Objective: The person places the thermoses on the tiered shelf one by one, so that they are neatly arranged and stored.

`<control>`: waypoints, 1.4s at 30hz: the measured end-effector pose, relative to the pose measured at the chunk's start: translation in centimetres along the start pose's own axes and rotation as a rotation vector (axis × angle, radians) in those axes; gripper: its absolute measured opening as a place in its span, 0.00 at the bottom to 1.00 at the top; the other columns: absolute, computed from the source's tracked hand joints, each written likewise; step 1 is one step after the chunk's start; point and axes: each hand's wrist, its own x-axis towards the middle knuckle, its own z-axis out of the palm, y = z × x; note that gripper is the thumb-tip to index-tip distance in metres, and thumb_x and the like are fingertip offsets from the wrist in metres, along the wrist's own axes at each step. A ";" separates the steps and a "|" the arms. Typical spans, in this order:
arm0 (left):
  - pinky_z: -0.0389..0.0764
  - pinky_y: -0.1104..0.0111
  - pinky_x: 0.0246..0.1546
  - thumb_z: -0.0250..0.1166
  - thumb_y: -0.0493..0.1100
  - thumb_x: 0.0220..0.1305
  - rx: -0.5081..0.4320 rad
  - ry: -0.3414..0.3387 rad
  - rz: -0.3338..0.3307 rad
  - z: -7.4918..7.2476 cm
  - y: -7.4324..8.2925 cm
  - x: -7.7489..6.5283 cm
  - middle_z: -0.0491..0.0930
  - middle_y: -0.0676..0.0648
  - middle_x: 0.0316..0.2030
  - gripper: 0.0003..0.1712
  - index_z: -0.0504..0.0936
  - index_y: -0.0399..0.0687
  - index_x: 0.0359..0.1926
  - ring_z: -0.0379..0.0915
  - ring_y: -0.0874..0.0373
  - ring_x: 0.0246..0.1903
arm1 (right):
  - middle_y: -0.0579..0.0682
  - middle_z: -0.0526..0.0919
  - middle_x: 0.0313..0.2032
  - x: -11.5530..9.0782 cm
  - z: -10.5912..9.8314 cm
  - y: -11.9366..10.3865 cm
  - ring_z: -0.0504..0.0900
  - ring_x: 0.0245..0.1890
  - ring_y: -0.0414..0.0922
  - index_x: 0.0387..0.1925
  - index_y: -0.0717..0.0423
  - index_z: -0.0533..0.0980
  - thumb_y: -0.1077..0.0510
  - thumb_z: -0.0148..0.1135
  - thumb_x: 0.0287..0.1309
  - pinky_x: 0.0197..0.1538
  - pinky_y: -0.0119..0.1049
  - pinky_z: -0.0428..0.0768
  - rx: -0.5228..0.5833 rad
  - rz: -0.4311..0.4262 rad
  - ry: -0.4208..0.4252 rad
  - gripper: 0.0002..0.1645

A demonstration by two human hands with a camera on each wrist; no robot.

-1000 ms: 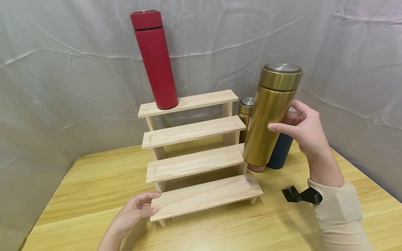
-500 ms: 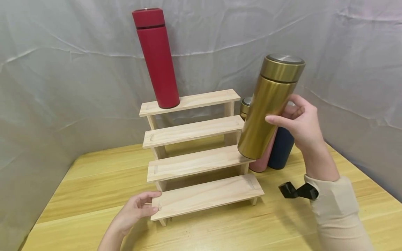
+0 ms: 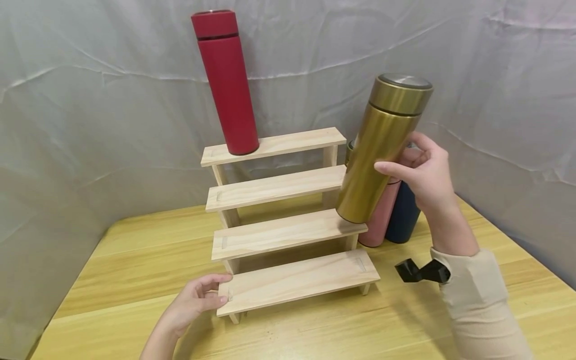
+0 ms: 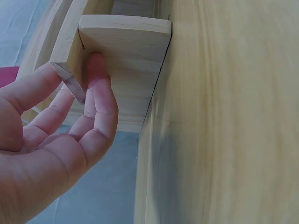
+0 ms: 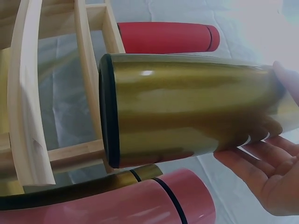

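My right hand point(image 3: 425, 172) grips a gold thermos bottle point(image 3: 382, 150) with a silver-topped lid, thumb on the near side and fingers behind. The bottle tilts, its base over the right end of the second-lowest board. In the right wrist view, the gold thermos point(image 5: 187, 109) spans the middle, with my fingers under its far end. At the front left, my left hand point(image 3: 193, 302) pinches the end of the lowest board of a four-tier wooden stand point(image 3: 297, 282). The left wrist view has the thumb on one face of that board point(image 4: 70, 70) and fingertips beneath.
A red thermos point(image 3: 229, 90) stands on the left part of the top tier. Right of the stand are a pink thermos point(image 3: 380, 215), a dark blue thermos point(image 3: 402, 215) and another gold one, mostly hidden. Grey cloth point(image 3: 112, 140) hangs behind the wooden table point(image 3: 112, 265).
My right hand has lifted the gold thermos and brought it slightly left, from beside the stand to over its second-lowest board. My left hand keeps its hold on the stand.
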 end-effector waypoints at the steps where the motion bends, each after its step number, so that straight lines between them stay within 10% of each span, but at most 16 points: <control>1: 0.68 0.60 0.42 0.61 0.34 0.55 0.000 -0.001 0.001 0.0 0.0 0.0 0.65 0.35 0.48 0.29 0.63 0.26 0.56 0.70 0.53 0.37 | 0.51 0.83 0.30 0.1 0.1 0.0 0.81 0.30 0.43 0.45 0.59 0.74 0.77 0.64 0.40 0.26 0.31 0.77 0.004 -0.001 0.000 0.26; 29: 0.68 0.59 0.44 0.60 0.34 0.55 0.010 0.001 0.009 -0.1 -0.1 0.1 0.64 0.34 0.49 0.29 0.63 0.26 0.56 0.69 0.53 0.37 | 0.53 0.82 0.34 2.8 3.2 0.2 0.81 0.34 0.44 0.46 0.60 0.72 0.70 0.69 0.37 0.34 0.32 0.78 0.036 0.031 0.078 0.28; 42: 0.68 0.61 0.43 0.60 0.34 0.55 0.014 0.008 0.003 -0.2 0.0 0.1 0.64 0.36 0.48 0.29 0.63 0.27 0.56 0.69 0.53 0.37 | 0.61 0.79 0.42 9.8 0.1 8.8 0.78 0.40 0.57 0.52 0.53 0.71 0.66 0.75 0.31 0.33 0.45 0.78 0.066 -0.083 0.073 0.39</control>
